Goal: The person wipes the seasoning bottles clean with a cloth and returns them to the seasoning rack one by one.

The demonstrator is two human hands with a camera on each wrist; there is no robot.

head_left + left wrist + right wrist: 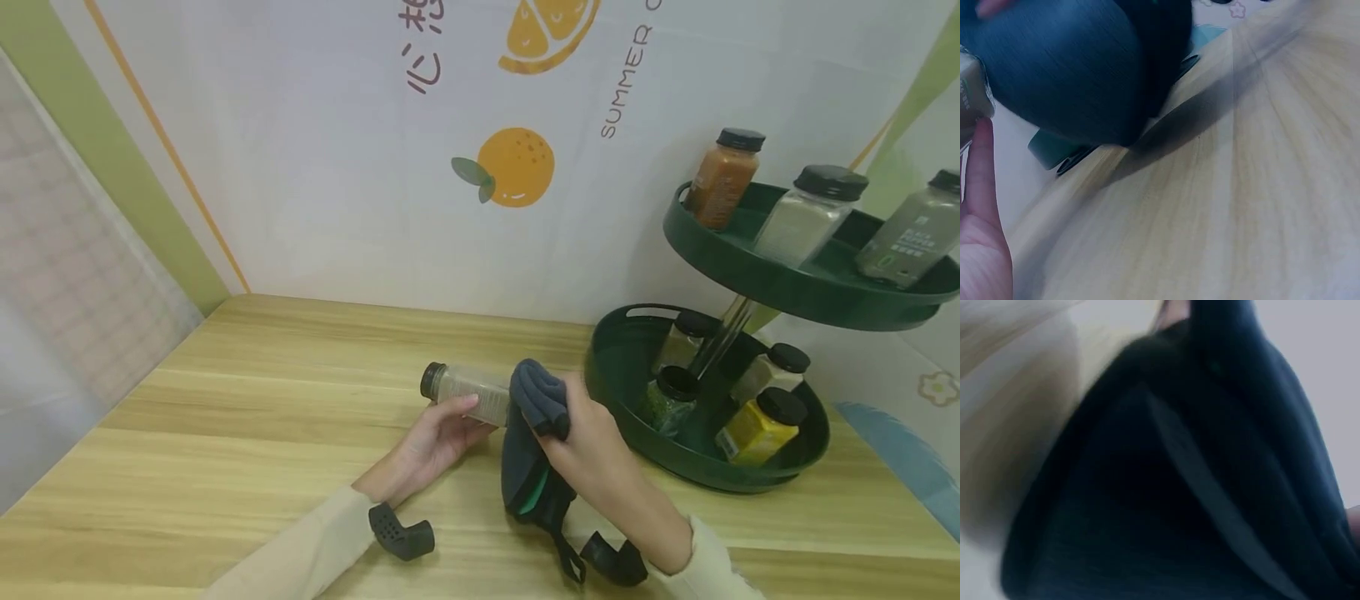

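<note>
My left hand [435, 446] holds a clear spice jar [468, 390] on its side above the wooden table, the black cap facing left. Pale contents and printed lettering show through its wall. A folded dark blue-grey cloth [517, 467] is gripped in my right hand [596, 437], against the base end of the jar. Its lower part hangs down, with a green patch and a black loop. In the left wrist view the cloth [1072, 75] covers much of the jar [974, 94], beside my left finger [982, 175]. Cloth [1147, 519] fills most of the right wrist view, blurred.
To the right stands a two-tier dark green rack. Its upper tray [817, 296] bears an orange-brown jar [723, 183], a pale jar [802, 221] and a grey jar [911, 233]. Several jars, one yellow [757, 433], sit in the lower tray [622, 400]. A printed curtain [337, 208] hangs behind.
</note>
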